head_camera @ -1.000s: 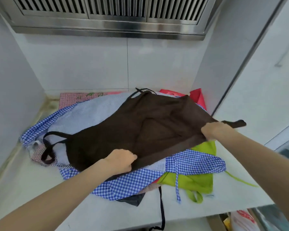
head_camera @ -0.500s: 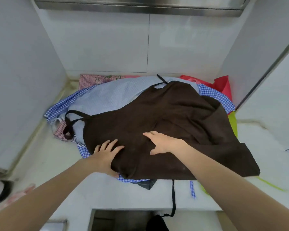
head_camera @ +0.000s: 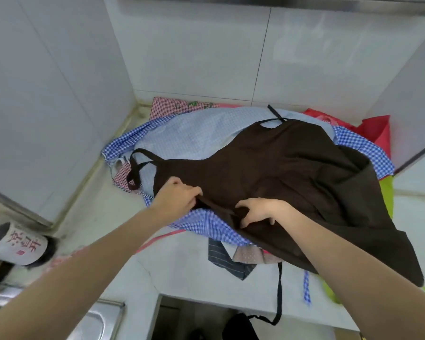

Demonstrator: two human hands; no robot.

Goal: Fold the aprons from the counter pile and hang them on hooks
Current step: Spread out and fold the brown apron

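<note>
Brown apron point(head_camera: 292, 182) lies spread on top of the apron pile point(head_camera: 194, 133) on the white counter point(head_camera: 182, 271), in the tiled corner. Its neck strap loops out at the pile's left side; its lower hem trails toward the counter's front edge on the right, a dark tie hanging over that edge.

Left hand point(head_camera: 176, 198) at the brown apron's near-left edge, fingers curled, pinching the fabric edge. Right hand point(head_camera: 259, 211) just beside it, fingers bent and gathering a fold of the same near edge.

Beneath the brown apron: pale blue checked apron point(head_camera: 196, 136), bolder blue gingham point(head_camera: 214, 224), red-check piece point(head_camera: 167, 106) toward the back wall, lime green cloth point(head_camera: 387, 195) and red cloth point(head_camera: 375, 130) at the right. A striped dark piece pokes out in front.
</note>
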